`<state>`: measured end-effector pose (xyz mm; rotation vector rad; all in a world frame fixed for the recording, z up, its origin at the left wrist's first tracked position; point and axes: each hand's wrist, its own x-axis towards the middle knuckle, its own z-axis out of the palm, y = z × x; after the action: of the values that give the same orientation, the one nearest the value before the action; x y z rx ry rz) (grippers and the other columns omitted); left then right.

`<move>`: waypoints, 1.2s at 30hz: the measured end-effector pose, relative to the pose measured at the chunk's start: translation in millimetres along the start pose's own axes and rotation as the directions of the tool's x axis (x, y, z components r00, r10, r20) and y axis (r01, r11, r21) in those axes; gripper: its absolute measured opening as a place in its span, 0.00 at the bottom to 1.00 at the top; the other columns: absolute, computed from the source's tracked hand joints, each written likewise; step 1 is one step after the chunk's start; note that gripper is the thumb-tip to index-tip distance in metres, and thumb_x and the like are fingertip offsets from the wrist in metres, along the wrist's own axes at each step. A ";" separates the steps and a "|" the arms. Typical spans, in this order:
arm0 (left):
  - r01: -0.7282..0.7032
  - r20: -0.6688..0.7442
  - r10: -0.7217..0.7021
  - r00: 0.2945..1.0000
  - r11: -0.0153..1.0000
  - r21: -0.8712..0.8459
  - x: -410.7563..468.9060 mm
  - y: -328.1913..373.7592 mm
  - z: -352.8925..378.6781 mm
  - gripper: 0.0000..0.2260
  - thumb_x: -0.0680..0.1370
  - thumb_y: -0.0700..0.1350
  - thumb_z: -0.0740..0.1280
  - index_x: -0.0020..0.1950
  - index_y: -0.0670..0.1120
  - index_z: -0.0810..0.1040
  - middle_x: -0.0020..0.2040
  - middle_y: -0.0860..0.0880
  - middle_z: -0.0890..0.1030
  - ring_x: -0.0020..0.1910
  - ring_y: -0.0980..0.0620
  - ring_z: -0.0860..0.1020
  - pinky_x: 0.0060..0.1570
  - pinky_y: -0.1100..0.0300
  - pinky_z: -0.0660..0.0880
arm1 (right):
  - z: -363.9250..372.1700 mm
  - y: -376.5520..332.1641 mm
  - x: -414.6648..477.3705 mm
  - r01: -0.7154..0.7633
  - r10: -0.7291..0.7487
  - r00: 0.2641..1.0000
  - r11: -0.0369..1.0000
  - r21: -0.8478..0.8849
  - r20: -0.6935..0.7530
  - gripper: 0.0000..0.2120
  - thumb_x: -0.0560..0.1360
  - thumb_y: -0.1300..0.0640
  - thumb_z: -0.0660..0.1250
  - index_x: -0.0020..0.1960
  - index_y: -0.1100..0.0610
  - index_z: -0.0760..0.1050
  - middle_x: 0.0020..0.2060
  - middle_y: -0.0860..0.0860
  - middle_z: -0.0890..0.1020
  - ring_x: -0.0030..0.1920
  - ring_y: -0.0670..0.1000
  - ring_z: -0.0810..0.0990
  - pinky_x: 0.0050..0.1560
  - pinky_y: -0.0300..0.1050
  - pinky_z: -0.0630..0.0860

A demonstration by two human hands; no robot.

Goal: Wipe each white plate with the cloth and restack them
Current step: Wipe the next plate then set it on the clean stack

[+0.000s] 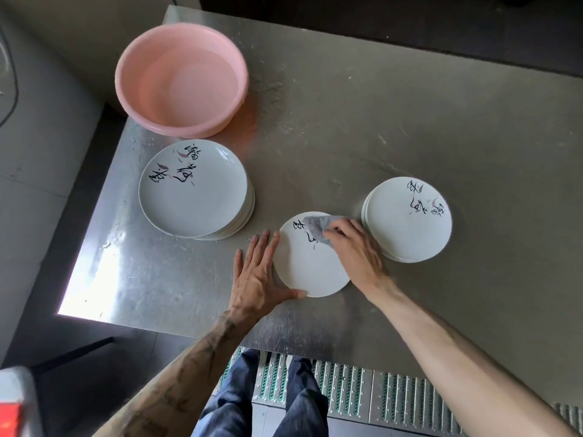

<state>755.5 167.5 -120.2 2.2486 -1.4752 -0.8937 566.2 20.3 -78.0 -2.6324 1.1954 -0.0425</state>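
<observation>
We see one plate (310, 263) flat on the steel table (410, 127), between two plate stacks (194, 189) (408, 219). The left hand (255, 277) lies flat, fingers straight, against its rim. The right hand (356, 247) grips the grey cloth (317, 227) on the plate.

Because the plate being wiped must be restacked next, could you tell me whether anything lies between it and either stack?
Nothing loose that I can see. Only the hands are near the plate: the left hand lies flat against its left rim, towards the left stack, and the right hand holds the cloth beside the right stack.
</observation>
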 end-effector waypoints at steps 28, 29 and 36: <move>0.031 0.036 -0.032 0.999 0.999 0.036 0.1 7.4 -1.5 0.62 0.61 0.70 0.78 0.83 0.60 0.43 0.84 0.54 0.45 0.83 0.53 0.41 0.80 0.40 0.40 | 11.9 -70.6 -53.9 -0.150 0.095 0.984 0.899 0.412 0.151 0.10 0.78 0.60 0.71 0.58 0.54 0.85 0.52 0.46 0.80 0.52 0.49 0.78 0.57 0.45 0.78; 0.031 0.040 -0.033 0.999 0.999 0.042 -0.1 8.4 -2.1 0.62 0.60 0.70 0.78 0.83 0.60 0.43 0.84 0.54 0.44 0.83 0.52 0.40 0.79 0.40 0.40 | 11.7 -68.4 -59.1 -0.157 0.109 0.984 0.907 0.392 0.143 0.10 0.78 0.60 0.71 0.57 0.54 0.85 0.51 0.46 0.80 0.51 0.49 0.77 0.55 0.45 0.78; 0.033 0.058 -0.035 0.998 0.999 0.031 0.0 8.4 -3.1 0.63 0.57 0.75 0.75 0.83 0.61 0.42 0.84 0.55 0.43 0.82 0.53 0.40 0.79 0.40 0.40 | 9.5 -58.8 -61.0 -0.129 0.064 0.979 0.930 0.345 0.193 0.10 0.78 0.60 0.70 0.58 0.53 0.84 0.55 0.44 0.79 0.54 0.48 0.77 0.54 0.47 0.80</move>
<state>751.6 163.7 -113.1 2.2941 -1.4888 -0.9621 570.3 104.9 -68.6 -2.2101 1.1336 -0.0033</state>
